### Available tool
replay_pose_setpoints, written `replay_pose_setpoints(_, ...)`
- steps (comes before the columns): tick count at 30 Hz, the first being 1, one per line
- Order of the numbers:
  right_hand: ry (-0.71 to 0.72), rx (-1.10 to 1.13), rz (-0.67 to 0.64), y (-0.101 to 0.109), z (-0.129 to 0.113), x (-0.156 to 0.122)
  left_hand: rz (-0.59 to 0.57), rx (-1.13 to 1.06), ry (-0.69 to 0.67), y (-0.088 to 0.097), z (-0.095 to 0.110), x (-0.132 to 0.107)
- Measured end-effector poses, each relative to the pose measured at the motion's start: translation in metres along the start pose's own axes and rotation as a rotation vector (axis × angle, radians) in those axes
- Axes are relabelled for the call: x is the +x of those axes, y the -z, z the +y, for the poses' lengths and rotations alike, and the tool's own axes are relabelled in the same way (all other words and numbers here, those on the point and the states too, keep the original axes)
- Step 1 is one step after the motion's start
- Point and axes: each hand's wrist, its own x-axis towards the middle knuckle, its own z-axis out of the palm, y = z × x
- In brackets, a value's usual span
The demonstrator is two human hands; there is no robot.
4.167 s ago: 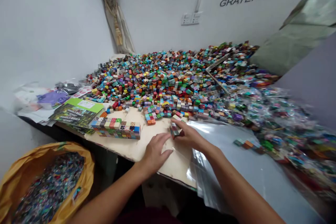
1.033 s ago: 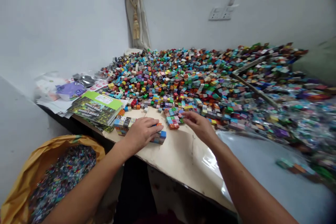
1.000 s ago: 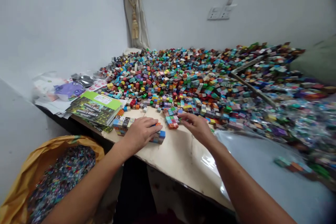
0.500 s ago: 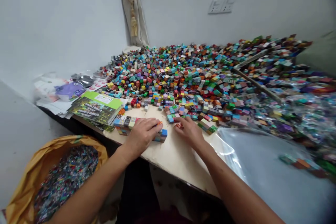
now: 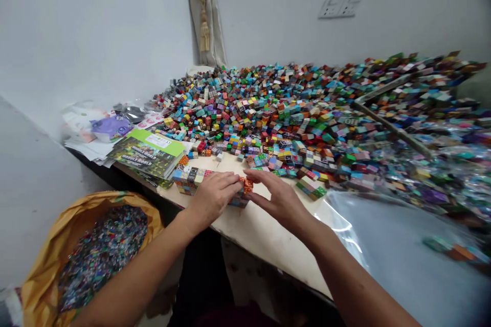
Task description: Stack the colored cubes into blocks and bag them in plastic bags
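A low block of small printed cubes in many colours lies along the table's front edge. My left hand is closed over its right part, fingers on top, and covers several cubes there. At the block's right end, my right hand pinches an orange-red patterned cube between thumb and fingers. That cube sits against or on top of the end cubes; I cannot tell which. Just behind the hands, loose cubes edge a large heap of similar cubes.
Printed booklets and a purple packet lie at the left. Below stands a yellow sack with shiny multicoloured bits inside. A clear plastic sheet covers the right front. An angled metal strip lies on the heap.
My right hand has moved left from the loose cubes to the block's end, bringing the orange-red cube. My left hand stays on the block. The view has turned slightly left.
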Motion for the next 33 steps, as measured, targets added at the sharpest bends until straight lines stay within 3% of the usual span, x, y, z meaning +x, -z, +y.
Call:
replay_pose_setpoints(20, -0.153, 0.317, -0.011, -0.022, 0.012, 0.000, -0.004, -0.007, 0.013, -0.001, 0.002, 0.002)
replay_pose_setpoints(25, -0.164, 0.342, -0.026, -0.018, 0.012, -0.003, 0.066, 0.024, 0.038, 0.015, 0.000, -0.002)
replay_pose_setpoints(27, -0.218, 0.329, -0.032, -0.016, 0.016, -0.009, 0.214, 0.025, 0.157, 0.026, -0.002, -0.017)
replay_pose_setpoints(29, -0.294, 0.309, -0.058, -0.018, 0.024, -0.018, 0.402, 0.002, 0.380, 0.031, -0.006, -0.042)
replay_pose_setpoints(31, -0.341, 0.285, -0.102, -0.025, 0.036, -0.027, 0.529, -0.069, 0.644, 0.026, -0.009, -0.069)
replay_pose_setpoints(33, -0.341, 0.223, -0.138, -0.035, 0.049, -0.034, 0.573, -0.216, 0.869, 0.013, -0.014, -0.093)
